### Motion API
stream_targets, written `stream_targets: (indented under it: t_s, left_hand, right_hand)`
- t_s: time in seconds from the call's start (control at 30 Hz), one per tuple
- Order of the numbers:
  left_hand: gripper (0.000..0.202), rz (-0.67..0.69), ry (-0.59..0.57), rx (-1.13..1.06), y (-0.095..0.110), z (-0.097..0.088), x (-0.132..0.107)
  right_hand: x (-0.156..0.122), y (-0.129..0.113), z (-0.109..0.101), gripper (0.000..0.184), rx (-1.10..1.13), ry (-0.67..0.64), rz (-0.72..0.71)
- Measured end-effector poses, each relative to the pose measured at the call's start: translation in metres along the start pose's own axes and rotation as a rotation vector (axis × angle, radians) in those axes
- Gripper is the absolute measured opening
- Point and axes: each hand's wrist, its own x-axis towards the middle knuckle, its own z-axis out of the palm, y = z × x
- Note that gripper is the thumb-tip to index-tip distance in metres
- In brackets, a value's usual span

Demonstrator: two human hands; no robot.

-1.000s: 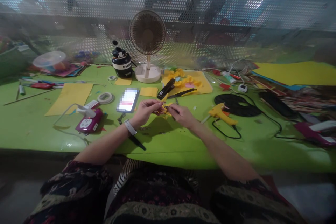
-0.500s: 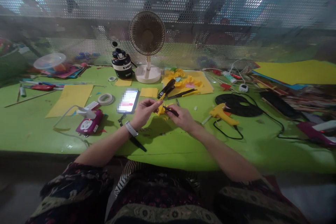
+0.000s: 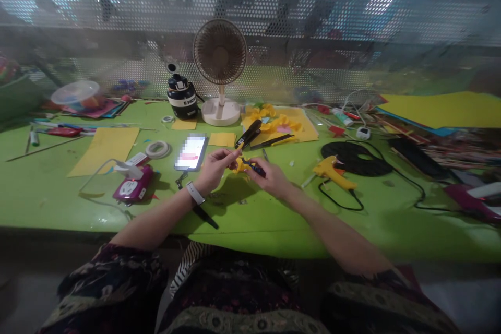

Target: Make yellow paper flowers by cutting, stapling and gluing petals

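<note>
Over the green table [image 3: 58, 188], my left hand [image 3: 213, 167] pinches a small yellow paper piece [image 3: 239, 165] between thumb and fingertips; a white band sits on that wrist. My right hand [image 3: 270, 177] is closed round a dark slim tool [image 3: 255, 168] whose tip meets the yellow piece. What kind of tool it is I cannot make out. Both hands hover just above the table, close to a phone [image 3: 190, 151] with a lit screen.
A small fan [image 3: 219, 70] and a black jug [image 3: 181, 96] stand at the back. A yellow glue gun [image 3: 332, 171] with black cable lies right of my hands. A black stapler [image 3: 248, 134], yellow paper sheets [image 3: 105, 147], tape rolls and a magenta power strip [image 3: 132, 187] lie around.
My hands have drawn slightly closer together and the yellow piece has turned a little between them. The view has shifted slightly.
</note>
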Motion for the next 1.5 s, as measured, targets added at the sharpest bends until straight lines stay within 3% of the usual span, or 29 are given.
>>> stream_targets:
  t_s: [0.17,0.43,0.8,1.03,1.5]
  left_hand:
    - [0.032,0.018,0.024,0.052,0.0033,0.0038,-0.0029]
    - [0.024,0.035,-0.074,0.063,-0.0017,-0.0023,-0.0031]
    - [0.029,-0.065,-0.040,-0.005,-0.0019,-0.0015,-0.0011]
    - [0.030,-0.048,0.028,0.010,-0.0009,0.0007,-0.0012]
    - [0.028,-0.062,0.008,-0.024,-0.0013,-0.0004,-0.0011]
  right_hand:
    - [-0.0007,-0.0007,0.0000,0.033,-0.017,0.091,-0.024]
    - [0.0017,0.0021,-0.0039,0.033,0.053,0.084,0.005]
    - [0.0031,0.0006,-0.0056,0.037,0.138,0.007,0.046]
    - [0.0002,-0.0006,-0.0024,0.030,0.077,0.088,0.045]
    - [0.0005,-0.0018,-0.0043,0.034,0.132,0.025,0.053]
